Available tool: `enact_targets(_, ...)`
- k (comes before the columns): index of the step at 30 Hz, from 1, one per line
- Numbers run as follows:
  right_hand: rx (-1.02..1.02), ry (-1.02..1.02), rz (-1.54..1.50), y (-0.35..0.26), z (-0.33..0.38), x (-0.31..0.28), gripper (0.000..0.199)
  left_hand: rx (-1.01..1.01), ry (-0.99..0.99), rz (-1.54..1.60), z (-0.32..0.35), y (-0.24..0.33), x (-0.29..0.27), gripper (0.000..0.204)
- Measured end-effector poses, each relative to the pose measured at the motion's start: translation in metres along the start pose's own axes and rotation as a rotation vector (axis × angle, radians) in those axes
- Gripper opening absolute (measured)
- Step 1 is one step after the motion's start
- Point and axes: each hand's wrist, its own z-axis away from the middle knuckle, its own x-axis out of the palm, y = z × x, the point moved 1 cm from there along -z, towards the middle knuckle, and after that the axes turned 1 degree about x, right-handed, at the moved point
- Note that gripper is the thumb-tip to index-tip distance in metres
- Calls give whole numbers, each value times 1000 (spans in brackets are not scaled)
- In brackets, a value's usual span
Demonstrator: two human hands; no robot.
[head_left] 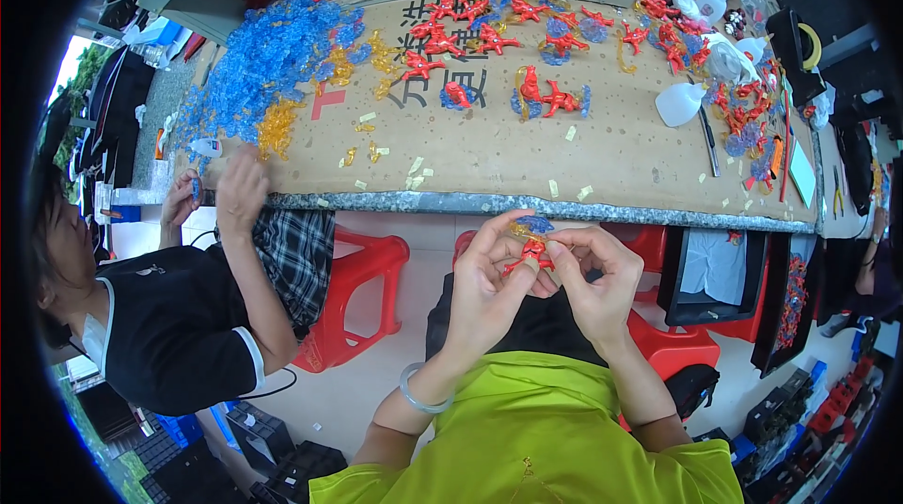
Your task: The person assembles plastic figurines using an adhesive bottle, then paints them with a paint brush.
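Observation:
Just off the near edge of the table, both my hands grip one small red toy figure [533, 248] with clear yellow and blue plastic pieces on its upper side. My left hand [487, 274] pinches it between thumb and fingers from the left. The thumb and fingers of my right hand [594, 280] close on its right side. My fingertips hide part of the figure. On the table ahead lie similar assembled red figures [562, 100] with blue and yellow pieces.
A pile of clear blue pieces [273, 43] and some yellow pieces [278, 128] lie at the left, by a co-worker's hands [243, 192]. A white squeeze bottle [679, 104] and a thin dark tool [709, 142] lie at the right. Red stools [353, 297] stand below the table.

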Motion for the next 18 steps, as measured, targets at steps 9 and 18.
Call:
enact_targets(9, -77, -51, 46, -5, 1, -2, 9, 41, -16, 3, 4, -6, -3, 44)
enact_targets(18, -119, -64, 58, -5, 1, -2, 13, 112, 13, -21, 5, -10, -6, 46)
